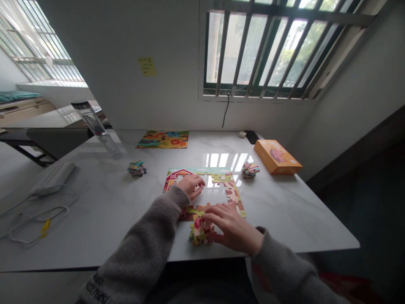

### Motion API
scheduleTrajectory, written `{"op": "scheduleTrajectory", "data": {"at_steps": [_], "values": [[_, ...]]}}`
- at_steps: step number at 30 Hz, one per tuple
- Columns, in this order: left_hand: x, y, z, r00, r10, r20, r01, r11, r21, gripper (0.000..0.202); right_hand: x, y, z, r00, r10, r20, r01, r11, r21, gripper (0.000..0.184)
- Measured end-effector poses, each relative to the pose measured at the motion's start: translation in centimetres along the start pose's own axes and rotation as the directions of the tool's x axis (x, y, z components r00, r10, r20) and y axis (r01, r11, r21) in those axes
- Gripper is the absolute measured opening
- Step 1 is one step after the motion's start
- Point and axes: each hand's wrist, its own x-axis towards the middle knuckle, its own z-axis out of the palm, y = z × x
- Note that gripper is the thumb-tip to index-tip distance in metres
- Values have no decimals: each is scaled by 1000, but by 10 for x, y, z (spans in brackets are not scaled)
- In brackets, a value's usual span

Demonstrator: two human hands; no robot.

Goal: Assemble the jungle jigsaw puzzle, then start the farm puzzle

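A partly assembled jigsaw puzzle point(234, 194) lies on the table in front of me, its frame joined round a bare middle. A red barn shows at its upper left corner. My left hand point(191, 185) rests over the upper left part of the frame, fingers bent and apart, with nothing visible in them. By the near edge, my right hand point(232, 228) reaches over a pile of loose puzzle pieces point(198, 232). Its fingers are spread and the fingertips are at the pile, covering some pieces. A pink piece shows on top there.
Two more stacks of pieces, a left stack point(137, 168) and a right stack point(250, 170), flank the puzzle. Behind are a colourful animal picture board point(164, 139), an orange box point(276, 157) and a black phone point(252, 137). A clear bottle point(93, 120) and white cable point(38, 217) are left.
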Motion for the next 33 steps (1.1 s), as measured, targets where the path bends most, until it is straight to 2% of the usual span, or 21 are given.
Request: {"op": "scheduleTrajectory", "data": {"at_steps": [3, 7, 10, 14, 16, 18, 20, 21, 24, 26, 28, 30, 31, 33], "values": [[0, 4, -4, 998, -66, -11, 61, 966, -250, 21, 5, 22, -9, 993, 40, -115, -42, 999, -15, 31], [-1, 8, -6, 986, -154, 63, 163, 828, -537, 36, 16, 51, -20, 980, 43, -195, -62, 994, -94, 32], [0, 7, -3, 984, -168, 61, 166, 735, -657, 37, 26, 63, -26, 984, 16, -180, -43, 988, -151, 35], [1, 1, 2, 976, -211, 59, 187, 666, -722, 37, 38, 69, -28, 987, -26, -158, 2, 989, -151, 36], [2, -3, 4, 963, -262, 59, 212, 607, -766, 39, 43, 74, -27, 981, -9, -195, -12, 994, -107, 35], [3, -5, 6, 946, -321, 52, 228, 540, -810, 42, 47, 80, -25, 957, 64, -282, -69, 998, -8, 31], [5, -4, 9, 930, -364, 47, 237, 498, -834, 44, 51, 86, -21, 915, 211, -343, -161, 972, 169, 21], [6, -3, 11, 926, -375, 42, 238, 493, -837, 44, 52, 88, -18, 896, 292, -335, -206, 941, 268, 17], [9, 2, 17, 931, -365, -5, 205, 535, -819, 42, 53, 91, -12, 872, 430, -235, -287, 837, 467, 22], [9, 5, 19, 945, -323, -45, 177, 626, -759, 37, 52, 93, -8, 868, 449, -213, -301, 816, 493, 28], [7, 4, 19, 966, -247, -81, 155, 797, -584, 29, 49, 96, -5, 855, 464, -230, -317, 820, 477, 31], [5, 1, 15, 983, -141, -115, 98, 944, -316, 19, 46, 101, -2, 845, 478, -242, -342, 829, 443, 31], [3, -1, 12, 988, -85, -130, 59, 979, -195, 20, 45, 103, 0, 841, 483, -243, -356, 833, 424, 31], [1, -4, 9, 988, 11, -152, -21, 998, -63, 39, 42, 108, 2, 838, 493, -235, -382, 836, 393, 30]]}}
